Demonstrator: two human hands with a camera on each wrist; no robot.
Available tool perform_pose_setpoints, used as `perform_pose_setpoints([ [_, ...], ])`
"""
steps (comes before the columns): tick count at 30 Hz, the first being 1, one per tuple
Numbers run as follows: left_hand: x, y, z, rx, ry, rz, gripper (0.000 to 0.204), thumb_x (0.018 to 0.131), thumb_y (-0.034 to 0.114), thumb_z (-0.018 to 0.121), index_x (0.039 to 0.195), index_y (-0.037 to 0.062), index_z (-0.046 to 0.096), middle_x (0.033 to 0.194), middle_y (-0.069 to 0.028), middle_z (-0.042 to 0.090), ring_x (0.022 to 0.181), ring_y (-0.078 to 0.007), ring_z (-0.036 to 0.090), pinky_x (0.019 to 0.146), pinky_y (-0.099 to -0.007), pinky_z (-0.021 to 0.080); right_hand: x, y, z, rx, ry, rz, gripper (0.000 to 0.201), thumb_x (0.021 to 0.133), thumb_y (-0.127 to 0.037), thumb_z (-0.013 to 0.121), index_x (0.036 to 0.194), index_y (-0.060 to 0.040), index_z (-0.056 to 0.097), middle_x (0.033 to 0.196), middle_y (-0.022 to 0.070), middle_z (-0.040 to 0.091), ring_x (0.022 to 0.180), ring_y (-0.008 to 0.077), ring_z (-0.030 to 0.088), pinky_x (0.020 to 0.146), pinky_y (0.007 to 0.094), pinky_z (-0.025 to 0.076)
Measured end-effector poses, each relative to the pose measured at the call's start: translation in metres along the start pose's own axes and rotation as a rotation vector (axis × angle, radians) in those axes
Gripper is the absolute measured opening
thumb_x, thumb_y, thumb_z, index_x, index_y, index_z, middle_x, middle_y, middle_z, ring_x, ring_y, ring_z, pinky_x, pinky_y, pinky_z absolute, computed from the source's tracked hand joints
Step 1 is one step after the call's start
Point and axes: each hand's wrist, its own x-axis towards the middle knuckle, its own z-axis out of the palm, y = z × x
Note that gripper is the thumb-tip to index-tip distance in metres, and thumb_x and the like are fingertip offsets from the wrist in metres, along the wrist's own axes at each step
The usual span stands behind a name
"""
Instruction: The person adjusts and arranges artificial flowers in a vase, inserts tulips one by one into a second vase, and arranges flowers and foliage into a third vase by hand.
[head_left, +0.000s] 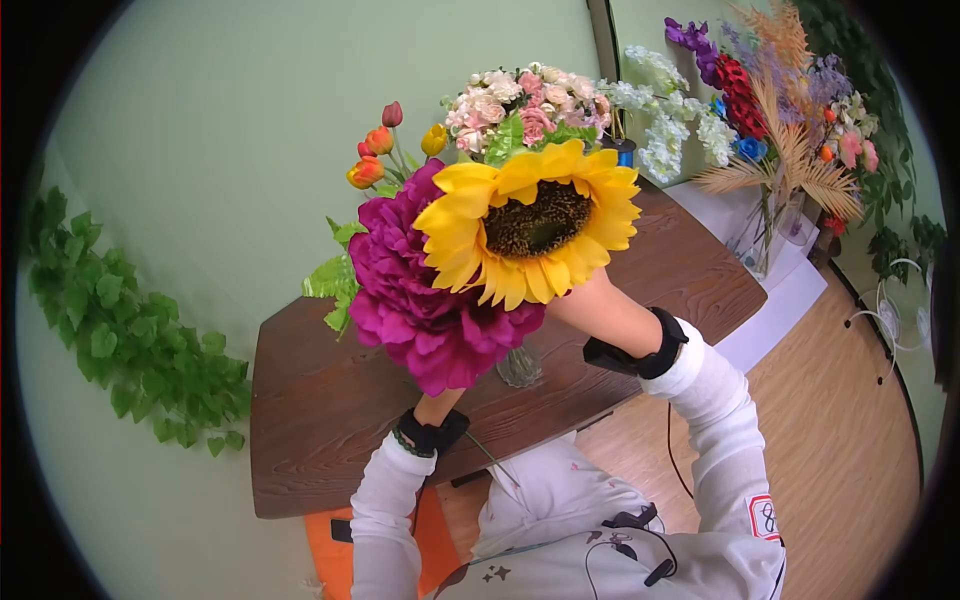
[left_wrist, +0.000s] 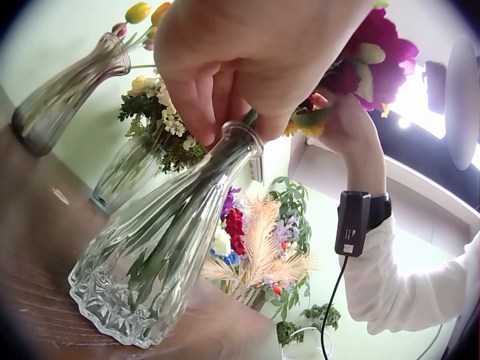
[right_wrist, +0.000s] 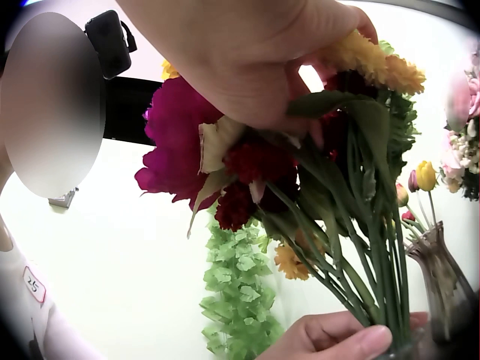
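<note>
A large yellow sunflower and a magenta peony top a bouquet of artificial flowers. Its green stems go down into a clear ribbed glass vase, standing on the table but slanted in the left wrist view. My left hand is at the vase mouth, thumb and fingers pinching the stems just above the rim. Higher up, my right hand curls its fingers among the blooms, beside red flowers and small yellow flowers. Its fingertips are partly hidden by petals and leaves. In the head view the blooms cover both hands.
Tulips in a second vase and a pink-white bouquet stand at the back of the brown table. Tall mixed flowers are at the far right. An ivy garland hangs on the left wall.
</note>
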Motion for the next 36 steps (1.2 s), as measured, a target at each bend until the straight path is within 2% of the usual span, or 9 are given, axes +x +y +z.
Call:
perform_pose_setpoints([
  [3, 0.008, 0.021, -0.003, 0.467, -0.079, 0.321, 0.041, 0.076, 0.018, 0.067, 0.111, 0.0028, 0.052, 0.107, -0.0073, 0.057, 0.1, -0.0213, 0.052, 0.086, -0.0329, 0.04, -0.003, 0.006, 0.003, -0.023, 0.028, -0.02, 0.049, 0.067, -0.027, 0.064, 0.108, -0.0038, 0.051, 0.112, 0.0106, 0.048, 0.101, 0.0322, 0.035, 0.081, 0.0418, 0.029],
  [12, -0.001, 0.016, -0.003, 0.38, -0.055, 0.008, 0.027, 0.077, 0.015, 0.067, 0.098, 0.0019, 0.056, 0.086, -0.0031, 0.06, 0.078, -0.0111, 0.055, 0.07, -0.0258, 0.044, -0.019, 0.024, 0.032, -0.233, 0.142, 0.13, 0.031, 0.074, -0.008, 0.063, 0.104, -0.0083, 0.057, 0.108, 0.0098, 0.055, 0.104, 0.029, 0.05, 0.088, 0.0364, 0.039],
  [15, -0.002, -0.026, -0.002, 0.446, 0.089, 0.234, 0.025, 0.077, 0.015, 0.067, 0.096, 0.0018, 0.057, 0.084, -0.0028, 0.059, 0.077, -0.0112, 0.055, 0.069, -0.0258, 0.044, -0.018, 0.029, 0.038, 0.085, 0.386, 0.014, 0.034, 0.073, -0.008, 0.062, 0.106, -0.0075, 0.056, 0.109, 0.0106, 0.054, 0.104, 0.0293, 0.05, 0.089, 0.0376, 0.039],
  [18, -0.001, -0.033, -0.008, 0.476, 0.022, 0.245, 0.027, 0.077, 0.014, 0.066, 0.099, 0.0017, 0.056, 0.087, -0.0034, 0.06, 0.079, -0.0119, 0.055, 0.071, -0.0266, 0.044, -0.027, 0.029, 0.033, 0.025, 0.082, 0.164, 0.045, 0.069, -0.026, 0.065, 0.107, -0.0046, 0.051, 0.11, 0.012, 0.048, 0.107, 0.0317, 0.036, 0.09, 0.0437, 0.026],
  [22, -0.006, -0.049, -0.014, 0.621, -0.064, 0.027, 0.03, 0.078, 0.013, 0.065, 0.103, 0.0021, 0.055, 0.096, -0.0043, 0.06, 0.086, -0.0148, 0.056, 0.077, -0.0288, 0.044, -0.035, 0.035, 0.045, -0.016, 0.188, -0.038, 0.034, 0.069, -0.025, 0.065, 0.097, -0.0078, 0.057, 0.101, 0.0092, 0.055, 0.098, 0.0341, 0.043, 0.087, 0.0474, 0.027],
  [27, -0.004, -0.037, -0.011, 0.487, -0.02, 0.262, 0.031, 0.079, 0.01, 0.063, 0.108, 0.0044, 0.053, 0.109, -0.0063, 0.056, 0.1, -0.0192, 0.053, 0.084, -0.0318, 0.042, -0.049, 0.044, 0.048, 0.202, -0.026, 0.038, 0.037, 0.07, -0.019, 0.065, 0.104, -0.0076, 0.055, 0.108, 0.0109, 0.051, 0.109, 0.0294, 0.039, 0.09, 0.0337, 0.032],
  [30, 0.0, -0.016, -0.015, 0.6, -0.083, 0.289, 0.036, 0.079, 0.009, 0.062, 0.113, 0.0049, 0.051, 0.112, -0.0078, 0.054, 0.102, -0.0212, 0.052, 0.087, -0.0321, 0.041, -0.034, 0.03, 0.048, 0.63, 0.192, 0.079, 0.043, 0.079, -0.014, 0.057, 0.121, -0.0093, 0.045, 0.12, 0.013, 0.044, 0.107, 0.0266, 0.046, 0.089, 0.0341, 0.039],
  [31, -0.001, -0.036, -0.021, 0.6, -0.084, 0.29, 0.036, 0.079, 0.009, 0.062, 0.113, 0.0049, 0.051, 0.112, -0.0078, 0.054, 0.102, -0.0212, 0.052, 0.087, -0.0321, 0.041, -0.017, -0.003, 0.035, -0.081, 0.418, 0.151, 0.047, 0.077, -0.017, 0.061, 0.121, -0.0118, 0.046, 0.116, 0.0135, 0.044, 0.104, 0.0272, 0.046, 0.087, 0.0344, 0.039],
  [36, -0.013, -0.081, -0.025, 0.852, -0.133, 0.343, 0.035, 0.085, 0.015, 0.055, 0.118, 0.0086, 0.049, 0.119, -0.0076, 0.051, 0.109, -0.0223, 0.048, 0.093, -0.0343, 0.037, -0.018, 0.007, 0.05, -0.286, 0.592, 0.245, 0.049, 0.074, -0.019, 0.063, 0.12, -0.0134, 0.048, 0.112, 0.0136, 0.045, 0.104, 0.0272, 0.044, 0.088, 0.0356, 0.037],
])
